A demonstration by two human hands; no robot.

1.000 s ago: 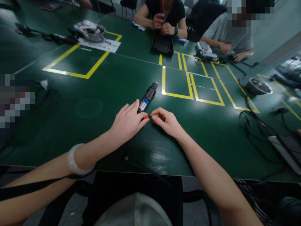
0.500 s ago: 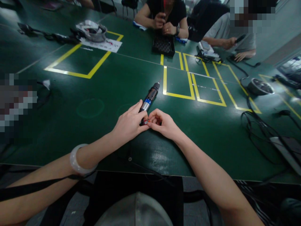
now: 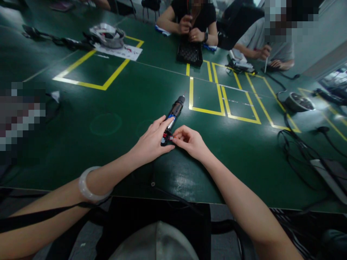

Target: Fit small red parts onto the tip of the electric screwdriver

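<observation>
A slim black and silver tool with a blue band (image 3: 175, 110) lies on the green table (image 3: 130, 108), pointing away from me. My left hand (image 3: 151, 142) rests over its near end, fingers curled along the barrel and holding it down. Just right of that, my right hand (image 3: 189, 141) pinches a small red and black piece (image 3: 168, 137) at the tool's near end, fingertips pressed together. Both hands meet at that end. A pale bangle (image 3: 88, 187) sits on my left wrist.
Yellow tape rectangles (image 3: 206, 97) mark the table beyond the tool. Two other people sit at the far side with a black tray (image 3: 189, 53). A metal bowl on paper (image 3: 108, 36) stands far left. Cables (image 3: 298, 144) and a round fan (image 3: 298, 102) lie at the right.
My right hand has closed in on the tool's near end and now pinches the small red piece. My left hand shifted forward over the barrel.
</observation>
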